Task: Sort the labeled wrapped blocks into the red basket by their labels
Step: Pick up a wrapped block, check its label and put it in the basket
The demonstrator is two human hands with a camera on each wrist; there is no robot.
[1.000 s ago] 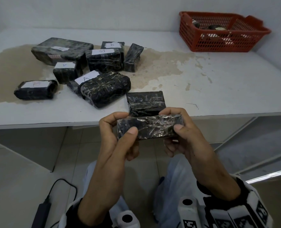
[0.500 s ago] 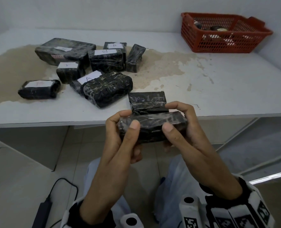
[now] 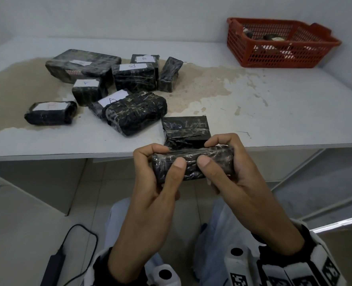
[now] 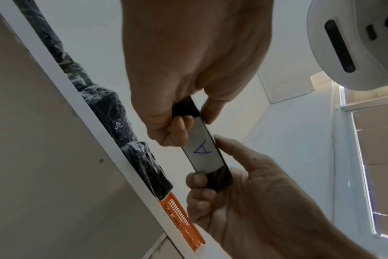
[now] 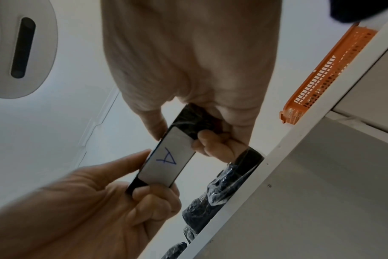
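Note:
Both hands hold one black wrapped block [image 3: 191, 164] level in front of the table's near edge. My left hand [image 3: 171, 156] grips its left end and my right hand [image 3: 207, 153] grips its right end, thumbs on the near face. The white label [image 4: 203, 150] on its underside, which reads A, faces down; it shows as label [image 5: 166, 157] in the right wrist view too. Another unlabelled-side block [image 3: 186, 129] lies at the table edge just behind the hands. The red basket [image 3: 282, 58] stands at the back right with wrapped blocks inside.
Several more wrapped blocks [image 3: 134, 112], some with A or B labels, lie grouped on the table's left half over a brown stain [image 3: 202, 87]. The white table [image 3: 284, 112] ends at a front edge by my hands. A black adapter and cable [image 3: 53, 267] lie on the floor.
The block has been turned in my hands and lowered slightly. Both thumbs have slid toward its middle.

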